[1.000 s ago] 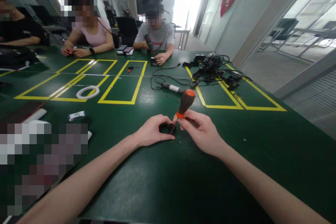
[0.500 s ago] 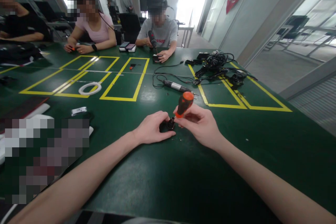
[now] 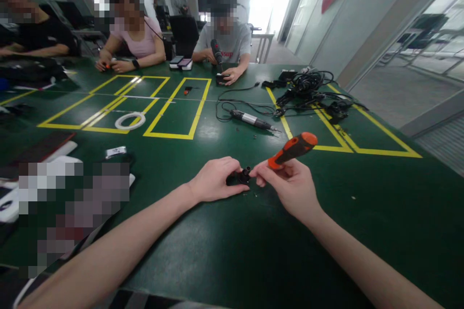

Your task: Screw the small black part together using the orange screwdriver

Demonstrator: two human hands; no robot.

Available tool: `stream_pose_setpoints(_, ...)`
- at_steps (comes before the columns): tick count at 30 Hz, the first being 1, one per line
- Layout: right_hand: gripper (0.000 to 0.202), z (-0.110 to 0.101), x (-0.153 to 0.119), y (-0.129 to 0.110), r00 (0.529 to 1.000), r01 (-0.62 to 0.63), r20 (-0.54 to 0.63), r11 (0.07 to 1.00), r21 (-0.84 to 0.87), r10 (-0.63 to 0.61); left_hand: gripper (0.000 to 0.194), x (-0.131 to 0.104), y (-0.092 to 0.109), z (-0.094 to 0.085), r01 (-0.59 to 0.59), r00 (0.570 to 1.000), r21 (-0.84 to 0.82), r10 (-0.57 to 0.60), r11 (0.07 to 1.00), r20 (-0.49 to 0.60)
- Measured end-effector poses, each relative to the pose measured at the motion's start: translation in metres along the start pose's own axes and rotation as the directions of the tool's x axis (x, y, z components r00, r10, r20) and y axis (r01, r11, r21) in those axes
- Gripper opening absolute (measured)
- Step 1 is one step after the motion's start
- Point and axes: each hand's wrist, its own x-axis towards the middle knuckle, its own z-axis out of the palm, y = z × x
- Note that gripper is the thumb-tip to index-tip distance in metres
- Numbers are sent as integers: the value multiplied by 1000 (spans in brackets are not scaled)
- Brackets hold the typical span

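Against the green table, my left hand point(image 3: 219, 179) grips a small black part point(image 3: 245, 175) between thumb and fingers. A short dark tube sticks up from that part; the rest is hidden by my hand. My right hand point(image 3: 290, 183) is closed around a screwdriver point(image 3: 294, 148) with an orange and black handle. The handle leans up and to the right, and my right fingertips are close beside the black part. I cannot make out the screwdriver's tip. Tiny bits, perhaps screws point(image 3: 255, 195), lie on the table just below the black part.
Beyond my hands lies a corded electric screwdriver point(image 3: 253, 119); a tangle of black cables point(image 3: 306, 87) is behind it. A white ring-shaped coil point(image 3: 129, 120) and a small white packet point(image 3: 116, 152) lie left. Across the green table point(image 3: 203, 256), several people work, one holding a power tool point(image 3: 216, 51).
The screwdriver has tipped from nearly upright to a rightward slant, with my right hand shifting a little right. The whole view has shifted slightly. My left hand keeps its grip.
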Motion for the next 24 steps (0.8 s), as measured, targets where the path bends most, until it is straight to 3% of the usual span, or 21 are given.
stream_pose_setpoints(4, 30, -2, -3, 0, 997, 40, -67, 999, -21, -42, 32, 1, 1, 0, -11, 1000, 46, 10, 999, 15)
stream_pose_setpoints(9, 20, -3, -6, -1, 998, 49, -32, 999, -18, -50, 29, 1, 3, -1, -30, 999, 51, 29, 998, 19)
stream_pose_setpoints(13, 25, -1, -7, -4, 997, 77, 29, 997, -14, -77, 28, 1, 3, -1, -34, 999, 53, 33, 998, 7)
stream_pose_setpoints(24, 32, -3, -5, 4, 998, 54, -40, 999, 5, -54, 29, 1, 2, -1, -21, 1000, 53, 20, 998, 5)
